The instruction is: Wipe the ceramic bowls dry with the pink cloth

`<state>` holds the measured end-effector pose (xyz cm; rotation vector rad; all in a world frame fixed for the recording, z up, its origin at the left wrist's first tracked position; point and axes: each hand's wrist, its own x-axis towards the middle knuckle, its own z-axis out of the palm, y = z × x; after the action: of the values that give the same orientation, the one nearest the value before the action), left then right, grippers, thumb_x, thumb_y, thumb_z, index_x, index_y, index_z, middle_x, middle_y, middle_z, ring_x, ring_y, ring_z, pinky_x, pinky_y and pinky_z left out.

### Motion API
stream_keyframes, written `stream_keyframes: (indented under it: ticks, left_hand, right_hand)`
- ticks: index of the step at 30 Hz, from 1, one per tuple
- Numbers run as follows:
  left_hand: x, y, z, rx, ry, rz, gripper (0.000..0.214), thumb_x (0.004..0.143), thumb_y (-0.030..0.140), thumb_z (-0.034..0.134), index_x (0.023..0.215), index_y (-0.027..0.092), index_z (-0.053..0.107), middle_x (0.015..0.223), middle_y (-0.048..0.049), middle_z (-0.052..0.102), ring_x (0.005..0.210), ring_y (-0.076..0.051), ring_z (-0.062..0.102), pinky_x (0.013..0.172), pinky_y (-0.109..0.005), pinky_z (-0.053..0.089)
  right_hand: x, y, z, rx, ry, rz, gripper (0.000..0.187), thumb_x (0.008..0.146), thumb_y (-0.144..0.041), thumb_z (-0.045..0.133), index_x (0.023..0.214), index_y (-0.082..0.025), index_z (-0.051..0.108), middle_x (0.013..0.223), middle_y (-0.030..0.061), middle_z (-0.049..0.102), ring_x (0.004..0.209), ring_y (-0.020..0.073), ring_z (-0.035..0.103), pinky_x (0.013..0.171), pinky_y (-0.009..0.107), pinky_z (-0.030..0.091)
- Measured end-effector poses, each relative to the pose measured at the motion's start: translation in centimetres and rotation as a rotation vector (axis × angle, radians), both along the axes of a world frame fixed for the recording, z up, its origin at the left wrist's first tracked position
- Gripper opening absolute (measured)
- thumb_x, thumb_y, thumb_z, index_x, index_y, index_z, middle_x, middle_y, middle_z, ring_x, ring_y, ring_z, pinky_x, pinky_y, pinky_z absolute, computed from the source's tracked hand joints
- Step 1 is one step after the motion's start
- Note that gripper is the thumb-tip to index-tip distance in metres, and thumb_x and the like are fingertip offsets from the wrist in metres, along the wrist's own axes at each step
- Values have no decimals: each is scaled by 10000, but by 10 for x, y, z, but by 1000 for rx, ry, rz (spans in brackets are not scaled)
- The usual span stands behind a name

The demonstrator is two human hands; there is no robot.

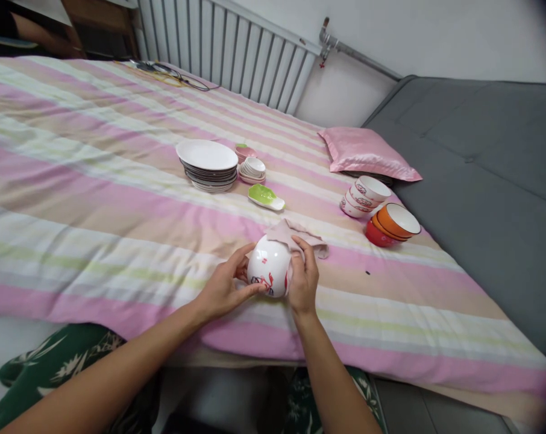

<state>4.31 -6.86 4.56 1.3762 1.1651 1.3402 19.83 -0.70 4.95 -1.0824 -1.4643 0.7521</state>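
Between my two hands, just over the near part of the striped bedspread, is a white bowl (268, 265) with red drawings, its rounded outside facing me. My left hand (225, 283) grips it from the left, thumb across its lower side. On the right, my right hand (304, 274) presses a pale pink cloth (316, 241) against the bowl. The cloth drapes over the bowl's far side and hangs out to the right. Fingers of the left hand behind the bowl are partly hidden.
Beyond the bowl lie a green leaf-shaped dish (264, 196), small stacked bowls (254, 169) and a plate stack (208, 155). To the right stand stacked white bowls (363, 196) and orange-red bowls (393, 223), near a pink pillow (367, 150) and grey headboard (490, 169). Cables (173, 75) lie farther back.
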Motion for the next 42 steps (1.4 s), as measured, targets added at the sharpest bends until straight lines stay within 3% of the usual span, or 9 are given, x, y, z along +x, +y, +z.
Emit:
stream_keyframes:
  ticks: [4,14,20,24,29,42]
  left_hand:
    - [0,0,0,15,26,4,744,667,242,782,1335,187,458,914,-58,632,786,-196,615,755,-311,500]
    - [-5,2,0,-113,-209,-5,796,616,198,808,1338,212,473,987,-78,677,839,-223,650,751,-306,509]
    - [-11,11,-6,-139,-315,-38,757,652,209,789,1334,209,461,1054,-101,671,891,-226,649,750,-307,525]
    - [-12,13,-6,-128,-312,-45,721,670,214,778,1322,218,470,1075,-103,668,913,-230,647,764,-315,526]
    - [-11,12,-6,-105,-286,-43,716,681,219,769,1328,214,461,1081,-105,663,920,-232,642,768,-314,526]
    - [-10,12,-9,-62,-236,-75,742,704,256,757,1350,207,395,1113,-100,643,912,-214,639,770,-329,537]
  right_hand:
    - [2,10,-7,-138,153,30,344,860,-363,418,1101,-214,613,1171,50,637,1118,206,554,976,366,401]
    - [3,15,-14,-330,410,200,401,864,-469,479,1165,-234,604,1230,34,625,1176,185,553,980,353,449]
    - [12,16,-5,-513,423,429,487,825,-337,560,1307,-323,495,1374,-33,525,1269,172,486,1071,373,387]
    - [13,16,-2,-501,369,424,508,810,-290,562,1313,-320,495,1428,-34,463,1306,192,445,1096,408,350]
    - [11,17,-4,-454,380,387,468,819,-344,585,1281,-302,532,1397,-15,502,1291,195,461,1108,403,328]
    - [15,17,1,-443,355,380,491,751,-380,678,1224,-296,575,1325,-11,569,1224,220,510,1014,344,418]
